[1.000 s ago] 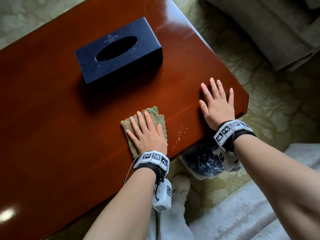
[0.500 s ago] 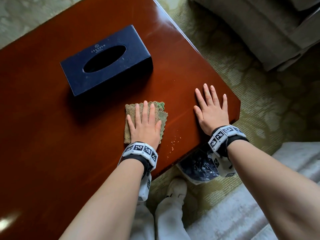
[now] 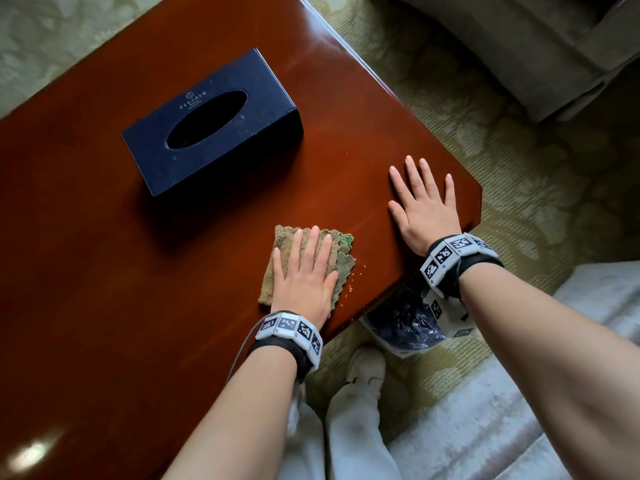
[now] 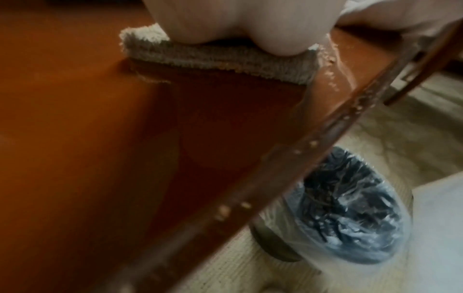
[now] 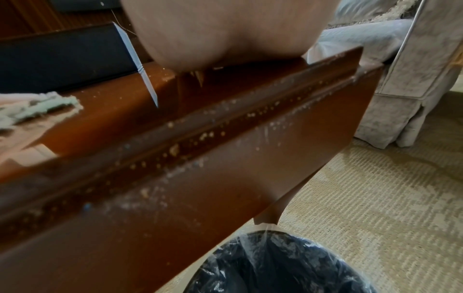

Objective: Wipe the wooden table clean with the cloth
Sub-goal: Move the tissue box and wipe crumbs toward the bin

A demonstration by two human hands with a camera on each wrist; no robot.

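A folded green-brown cloth (image 3: 341,268) lies on the glossy red-brown wooden table (image 3: 104,271), close to its near edge. My left hand (image 3: 304,268) presses flat on the cloth with straight fingers. In the left wrist view the palm (image 4: 238,21) sits on the cloth (image 4: 220,59). My right hand (image 3: 424,206) rests flat on the bare wood by the table's right corner, fingers spread, holding nothing. Small crumbs (image 3: 353,284) lie just right of the cloth, and more crumbs (image 5: 200,136) sit along the table's edge moulding.
A dark blue tissue box (image 3: 211,123) stands on the table beyond the cloth. A bin with a plastic liner (image 3: 405,323) sits on the carpet under the near edge, also seen as the bin (image 5: 275,265). A grey sofa (image 3: 519,46) stands at the right.
My left hand has slid the cloth across the table near the crumbs, away from me and then back toward the near edge. My right hand has stayed flat in place.
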